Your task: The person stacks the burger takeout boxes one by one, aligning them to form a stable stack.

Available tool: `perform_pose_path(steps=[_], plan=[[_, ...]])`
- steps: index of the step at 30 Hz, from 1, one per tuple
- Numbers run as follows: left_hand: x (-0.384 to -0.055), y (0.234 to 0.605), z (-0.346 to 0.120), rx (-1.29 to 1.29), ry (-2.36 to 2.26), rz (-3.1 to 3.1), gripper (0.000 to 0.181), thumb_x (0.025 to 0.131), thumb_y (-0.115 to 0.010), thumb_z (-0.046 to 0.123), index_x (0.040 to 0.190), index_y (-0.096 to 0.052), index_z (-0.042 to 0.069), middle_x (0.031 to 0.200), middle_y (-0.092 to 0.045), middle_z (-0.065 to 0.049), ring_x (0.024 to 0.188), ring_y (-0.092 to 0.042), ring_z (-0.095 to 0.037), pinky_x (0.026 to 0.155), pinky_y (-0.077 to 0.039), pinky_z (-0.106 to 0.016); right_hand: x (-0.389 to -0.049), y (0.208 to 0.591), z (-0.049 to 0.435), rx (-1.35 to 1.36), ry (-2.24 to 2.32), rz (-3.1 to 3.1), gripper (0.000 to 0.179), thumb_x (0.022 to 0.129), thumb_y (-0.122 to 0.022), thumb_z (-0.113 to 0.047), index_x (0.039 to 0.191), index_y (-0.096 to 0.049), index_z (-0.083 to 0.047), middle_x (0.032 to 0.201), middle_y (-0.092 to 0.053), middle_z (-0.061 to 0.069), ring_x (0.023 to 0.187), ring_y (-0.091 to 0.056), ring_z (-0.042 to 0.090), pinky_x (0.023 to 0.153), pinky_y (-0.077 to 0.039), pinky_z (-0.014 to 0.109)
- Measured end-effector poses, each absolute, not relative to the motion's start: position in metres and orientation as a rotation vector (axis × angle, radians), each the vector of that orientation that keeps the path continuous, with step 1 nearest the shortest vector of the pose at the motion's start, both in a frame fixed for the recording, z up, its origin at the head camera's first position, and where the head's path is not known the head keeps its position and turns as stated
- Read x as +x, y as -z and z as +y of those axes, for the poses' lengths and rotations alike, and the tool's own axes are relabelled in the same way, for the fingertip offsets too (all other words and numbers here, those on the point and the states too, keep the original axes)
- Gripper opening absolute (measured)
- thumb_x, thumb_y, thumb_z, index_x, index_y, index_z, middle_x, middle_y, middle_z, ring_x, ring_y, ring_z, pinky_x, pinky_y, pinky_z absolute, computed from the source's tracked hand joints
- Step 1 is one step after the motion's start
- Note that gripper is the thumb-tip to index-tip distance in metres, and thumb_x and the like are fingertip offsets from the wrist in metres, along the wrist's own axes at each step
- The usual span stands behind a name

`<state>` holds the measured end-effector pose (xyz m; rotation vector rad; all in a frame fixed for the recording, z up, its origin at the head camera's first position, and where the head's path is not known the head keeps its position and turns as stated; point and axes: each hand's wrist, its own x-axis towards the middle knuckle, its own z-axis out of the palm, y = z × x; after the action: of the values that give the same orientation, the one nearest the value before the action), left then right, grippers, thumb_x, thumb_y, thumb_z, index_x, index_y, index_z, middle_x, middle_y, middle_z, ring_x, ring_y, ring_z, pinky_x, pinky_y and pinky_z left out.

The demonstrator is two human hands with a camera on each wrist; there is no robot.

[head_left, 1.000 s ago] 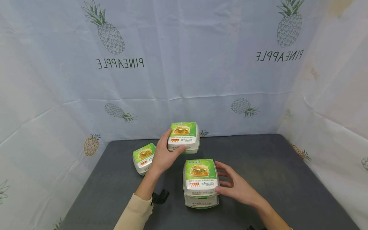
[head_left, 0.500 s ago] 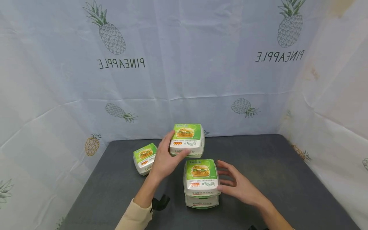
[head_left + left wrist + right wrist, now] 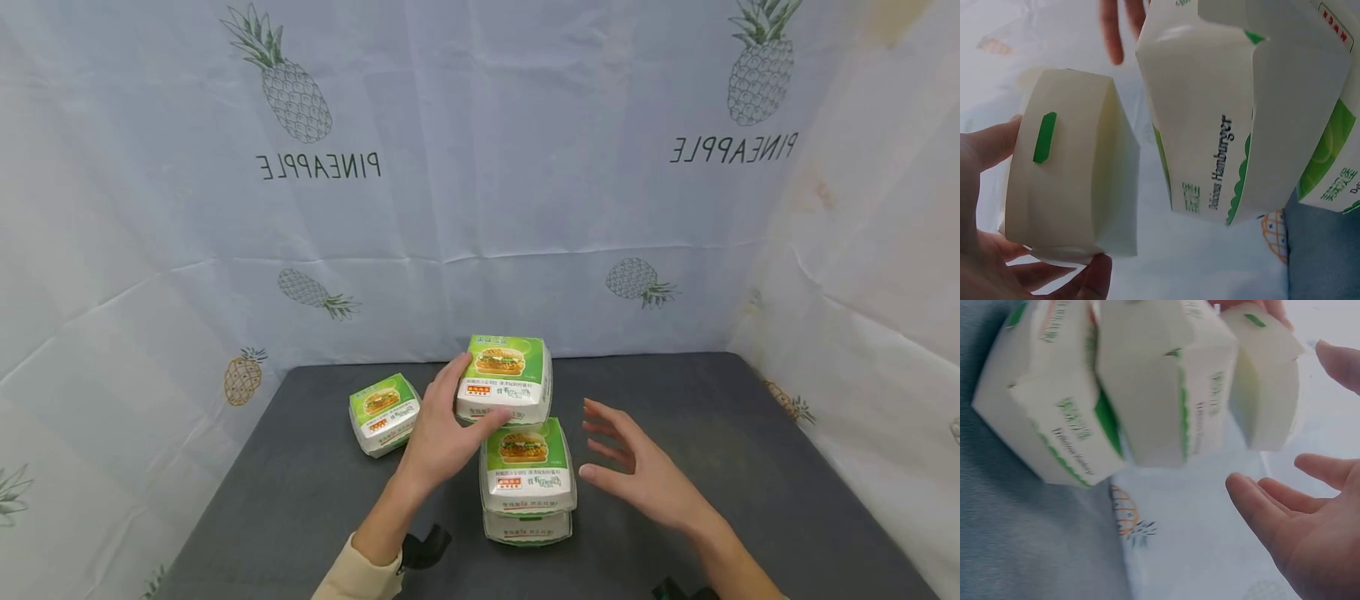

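My left hand (image 3: 442, 429) grips a green and white hamburger box (image 3: 504, 379) by its sides, above and behind a stack. In the left wrist view a gap separates this held box (image 3: 1054, 162) from the stacked box (image 3: 1210, 125). The stack is two such boxes, the upper box (image 3: 528, 479) resting on the lower box (image 3: 527, 527). To the right of the stack my right hand (image 3: 645, 475) stands apart from it, fingers loosely bent and holding nothing. In the right wrist view the right hand (image 3: 1310, 512) touches no box.
Another hamburger box (image 3: 384, 414) sits turned at an angle on the dark table (image 3: 285, 517), left of the left hand. A white cloth with pineapple prints (image 3: 480, 167) hangs behind the table and along both sides.
My left hand has carried its box right and nearer, toward the top of the stack. The right hand has drawn away from the stacked box to the right.
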<state>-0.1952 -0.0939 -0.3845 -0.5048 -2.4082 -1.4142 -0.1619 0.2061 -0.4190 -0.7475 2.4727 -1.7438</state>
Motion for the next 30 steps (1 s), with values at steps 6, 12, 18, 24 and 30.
perform_pose_path(steps=[6,12,18,24,30], plan=[[-0.187,0.388,-0.088,-0.481,1.400,-2.442,0.089,0.085,-0.081,0.048,0.158,-0.039,0.018,0.158,-0.039,0.001,0.134,-0.041,-0.026,0.100,-0.043,-0.054,-0.161,0.408,0.202,-0.791,1.729,2.553,0.077,0.097,-0.073,-0.015,0.159,-0.030,-0.029,0.158,-0.034,0.002,0.142,-0.041,0.016,0.109,-0.043,0.029],[-0.179,0.387,-0.083,-0.479,1.386,-2.456,0.089,0.085,-0.080,0.052,0.157,-0.040,0.019,0.159,-0.037,0.003,0.135,-0.040,-0.026,0.101,-0.042,-0.055,-0.161,0.398,0.188,-0.812,1.733,2.601,0.080,0.095,-0.075,-0.016,0.161,-0.029,-0.024,0.160,-0.030,-0.001,0.146,-0.035,0.026,0.112,-0.040,0.027],[-0.174,0.387,-0.080,-0.503,1.368,-2.442,0.088,0.086,-0.079,0.052,0.157,-0.040,0.019,0.160,-0.037,0.004,0.134,-0.041,-0.026,0.098,-0.044,-0.053,-0.164,0.390,0.174,-0.856,1.790,2.585,0.081,0.093,-0.077,-0.014,0.160,-0.031,-0.021,0.161,-0.028,0.001,0.147,-0.031,0.029,0.113,-0.037,0.023],[-0.169,0.388,-0.077,-0.509,1.363,-2.431,0.088,0.085,-0.079,0.054,0.157,-0.040,0.020,0.160,-0.036,0.005,0.136,-0.040,-0.026,0.099,-0.043,-0.055,-0.167,0.389,0.168,-0.855,1.794,2.600,0.082,0.093,-0.077,-0.014,0.160,-0.030,-0.021,0.161,-0.026,0.003,0.145,-0.031,0.029,0.114,-0.039,0.033],[-0.164,0.388,-0.078,-0.532,1.396,-2.422,0.084,0.088,-0.078,0.051,0.157,-0.040,0.022,0.160,-0.035,0.006,0.137,-0.039,-0.025,0.100,-0.043,-0.056,-0.168,0.390,0.165,-0.804,1.819,2.622,0.080,0.093,-0.077,-0.016,0.159,-0.033,-0.022,0.160,-0.029,0.001,0.144,-0.034,0.025,0.112,-0.042,0.033]])
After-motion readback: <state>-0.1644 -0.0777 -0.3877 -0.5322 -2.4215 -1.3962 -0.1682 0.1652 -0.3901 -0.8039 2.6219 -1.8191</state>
